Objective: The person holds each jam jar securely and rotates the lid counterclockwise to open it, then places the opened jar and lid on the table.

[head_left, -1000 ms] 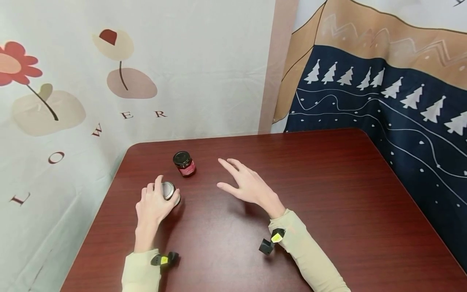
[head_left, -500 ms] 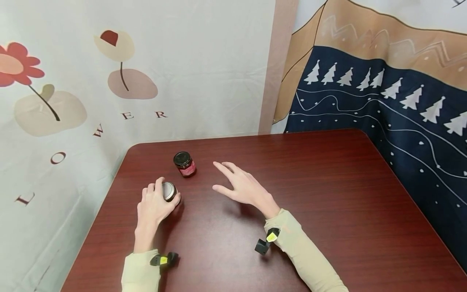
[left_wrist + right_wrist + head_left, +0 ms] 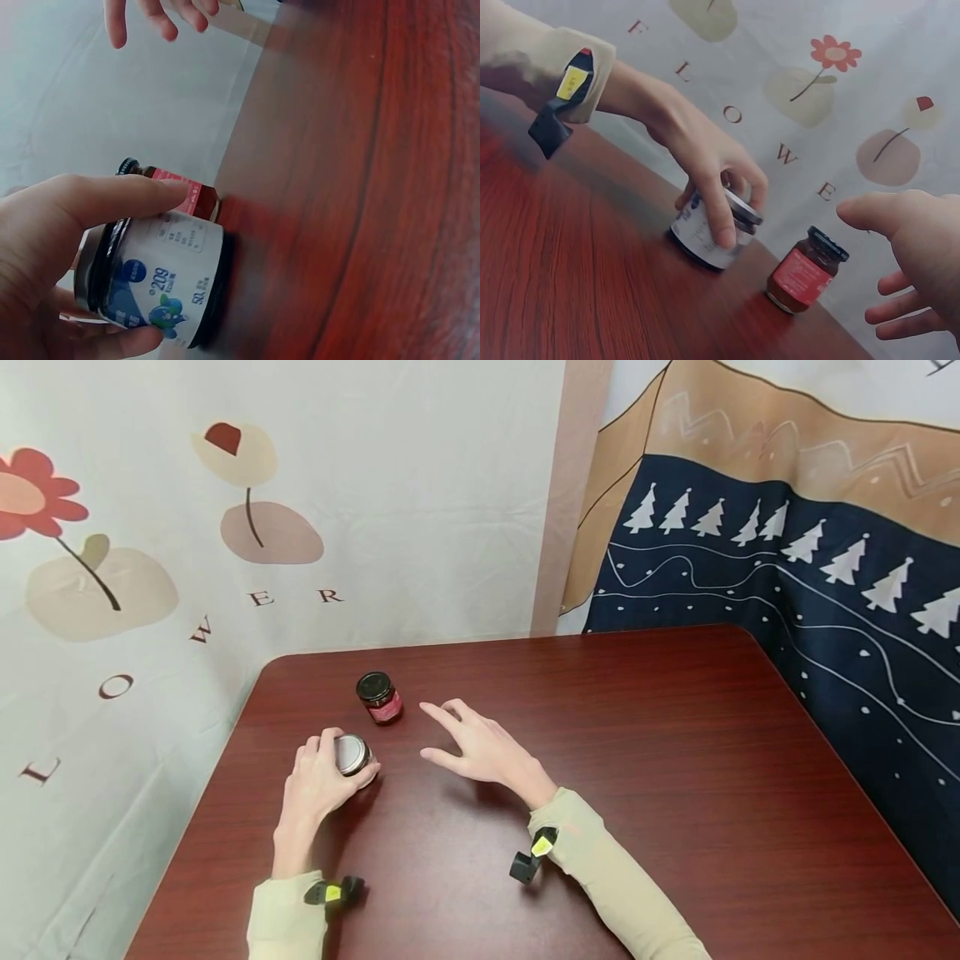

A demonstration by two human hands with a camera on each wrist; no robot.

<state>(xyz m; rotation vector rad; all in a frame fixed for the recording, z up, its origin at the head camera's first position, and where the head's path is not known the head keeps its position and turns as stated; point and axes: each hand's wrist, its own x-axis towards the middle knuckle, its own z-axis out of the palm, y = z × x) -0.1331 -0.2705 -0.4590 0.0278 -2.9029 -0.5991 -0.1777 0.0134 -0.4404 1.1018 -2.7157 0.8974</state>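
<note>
My left hand (image 3: 313,783) grips a jam jar with a silver lid (image 3: 350,755), thumb on one side and fingers round the other. Its white label (image 3: 169,274) carries a blueberry picture and blue print in the left wrist view. The jar stands upright on the table. Just behind it is a smaller jar with a black lid and a red label (image 3: 380,697), touched by neither hand; the right wrist view shows this red-labelled jar (image 3: 801,277) in full. My right hand (image 3: 483,747) hovers over the table to its right, fingers loosely extended, holding nothing.
The dark red wooden table (image 3: 645,777) has rounded far corners. Behind it hangs a pale cloth (image 3: 420,527) with flowers and letters, and a navy cloth with white trees (image 3: 697,560) hangs at the right. Each sleeve carries a small black wrist camera (image 3: 525,864).
My right hand has moved left, towards the two jars. The left hand and its jar have shifted slightly to the right. The red-labelled jar stays in place.
</note>
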